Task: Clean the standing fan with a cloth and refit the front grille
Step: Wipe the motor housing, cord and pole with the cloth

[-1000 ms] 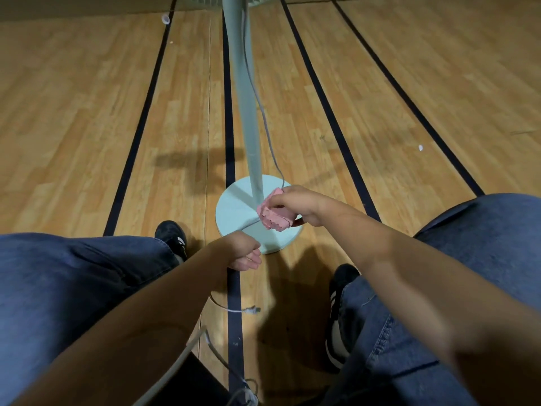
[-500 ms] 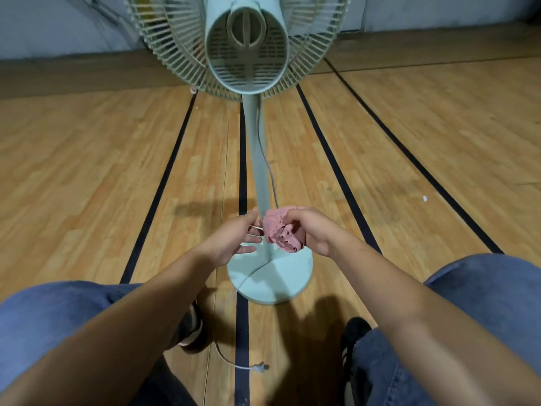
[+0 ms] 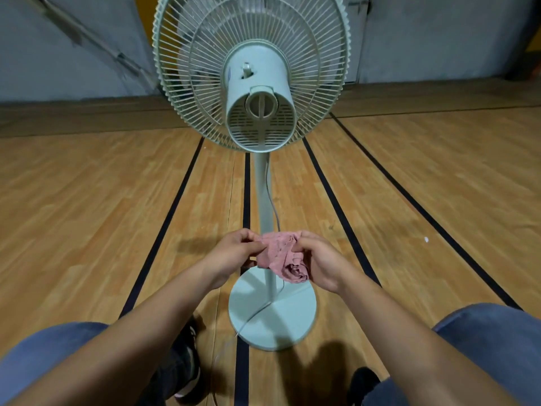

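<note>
A pale green standing fan stands before me, its rear side facing me: motor housing [image 3: 259,98], wire grille [image 3: 187,68], thin pole [image 3: 265,194] and round base [image 3: 272,315]. A crumpled pink cloth [image 3: 281,256] hangs in front of the pole, just above the base. My left hand [image 3: 234,253] pinches the cloth's left edge. My right hand [image 3: 317,259] grips its right side, with the bunched part under the palm. The front of the fan head is hidden from here.
The fan's grey cord [image 3: 272,206] runs down the pole and trails across the base onto the wooden floor [image 3: 87,215] with black lines. My knees in blue jeans and black shoes [image 3: 187,367] flank the base. A grey wall [image 3: 439,36] is behind.
My view has tilted up from the base to the whole fan head. Both hands rose from the base, and my left hand came over and took hold of the cloth.
</note>
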`<state>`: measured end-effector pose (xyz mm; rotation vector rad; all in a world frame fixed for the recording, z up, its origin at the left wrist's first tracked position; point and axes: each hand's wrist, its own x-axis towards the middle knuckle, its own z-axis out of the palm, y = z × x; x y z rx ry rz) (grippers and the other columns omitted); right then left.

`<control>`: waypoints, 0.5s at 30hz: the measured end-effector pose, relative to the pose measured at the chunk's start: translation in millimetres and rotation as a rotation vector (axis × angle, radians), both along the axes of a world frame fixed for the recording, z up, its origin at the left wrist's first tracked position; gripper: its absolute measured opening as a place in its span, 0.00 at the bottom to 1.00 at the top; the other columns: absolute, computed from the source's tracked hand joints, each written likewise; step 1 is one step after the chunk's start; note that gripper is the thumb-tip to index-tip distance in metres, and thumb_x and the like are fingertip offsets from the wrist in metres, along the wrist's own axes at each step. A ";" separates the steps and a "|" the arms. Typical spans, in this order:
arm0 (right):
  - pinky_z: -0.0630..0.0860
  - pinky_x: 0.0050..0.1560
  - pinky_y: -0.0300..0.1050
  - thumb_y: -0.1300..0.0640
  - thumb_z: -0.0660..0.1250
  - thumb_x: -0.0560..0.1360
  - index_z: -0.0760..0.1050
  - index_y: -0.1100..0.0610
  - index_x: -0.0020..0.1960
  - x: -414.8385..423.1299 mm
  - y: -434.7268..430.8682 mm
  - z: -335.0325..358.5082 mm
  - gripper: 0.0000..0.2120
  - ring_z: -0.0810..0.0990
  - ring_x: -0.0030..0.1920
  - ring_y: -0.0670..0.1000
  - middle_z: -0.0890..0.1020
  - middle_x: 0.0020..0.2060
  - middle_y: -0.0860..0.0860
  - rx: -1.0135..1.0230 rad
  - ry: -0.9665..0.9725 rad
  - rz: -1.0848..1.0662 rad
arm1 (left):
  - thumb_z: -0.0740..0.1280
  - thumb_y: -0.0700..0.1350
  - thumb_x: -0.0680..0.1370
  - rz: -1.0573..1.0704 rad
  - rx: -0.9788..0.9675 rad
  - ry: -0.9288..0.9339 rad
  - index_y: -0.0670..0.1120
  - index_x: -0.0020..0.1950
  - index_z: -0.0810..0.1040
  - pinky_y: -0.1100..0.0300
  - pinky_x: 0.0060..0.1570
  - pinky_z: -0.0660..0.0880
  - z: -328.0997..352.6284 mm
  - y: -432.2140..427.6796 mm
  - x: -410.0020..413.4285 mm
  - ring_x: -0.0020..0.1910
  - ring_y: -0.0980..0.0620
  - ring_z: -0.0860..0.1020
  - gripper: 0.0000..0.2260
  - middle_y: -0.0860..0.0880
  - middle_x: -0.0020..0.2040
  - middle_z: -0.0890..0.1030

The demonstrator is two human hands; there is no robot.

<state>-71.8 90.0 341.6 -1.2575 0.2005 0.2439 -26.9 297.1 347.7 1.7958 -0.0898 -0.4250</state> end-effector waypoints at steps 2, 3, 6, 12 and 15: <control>0.69 0.58 0.61 0.68 0.58 0.81 0.70 0.61 0.58 -0.1 0.1 0.9 0.08 0.75 0.55 0.64 0.77 0.53 0.68 0.019 -0.006 0.003 | 0.69 0.39 0.85 -0.013 -0.011 -0.037 0.40 0.56 0.77 0.48 0.51 0.75 5.5 -0.4 -1.3 0.45 0.44 0.79 0.04 0.39 0.47 0.82; 0.69 0.58 0.60 0.65 0.60 0.82 0.71 0.61 0.55 -0.7 0.2 1.5 0.03 0.75 0.54 0.63 0.77 0.51 0.66 0.027 -0.006 0.009 | 0.69 0.39 0.85 -0.024 0.004 -0.075 0.39 0.56 0.76 0.48 0.50 0.74 7.7 -1.4 -1.9 0.45 0.44 0.78 0.04 0.38 0.46 0.81; 0.71 0.57 0.61 0.54 0.71 0.80 0.73 0.59 0.48 -3.2 0.4 3.4 0.10 0.78 0.49 0.61 0.79 0.44 0.63 -0.014 -0.046 0.059 | 0.71 0.40 0.84 -0.038 0.062 -0.214 0.37 0.57 0.77 0.50 0.48 0.74 17.5 -4.4 -3.6 0.44 0.45 0.77 0.07 0.37 0.45 0.80; 0.73 0.49 0.67 0.59 0.75 0.78 0.73 0.62 0.62 -7.2 10.7 11.2 0.17 0.81 0.45 0.65 0.83 0.51 0.71 -0.148 -0.184 0.144 | 0.75 0.39 0.81 0.002 0.049 -0.414 0.42 0.54 0.80 0.58 0.43 0.75 46.1 -6.9 -1.5 0.40 0.53 0.75 0.06 0.50 0.42 0.79; 0.80 0.45 0.53 0.62 0.70 0.82 0.79 0.61 0.65 -5.9 9.8 21.0 0.12 0.85 0.46 0.60 0.85 0.53 0.67 -0.111 -0.265 0.109 | 0.74 0.39 0.81 0.033 0.010 -0.469 0.44 0.53 0.80 0.65 0.41 0.75 58.9 -4.9 1.1 0.41 0.56 0.75 0.04 0.49 0.44 0.80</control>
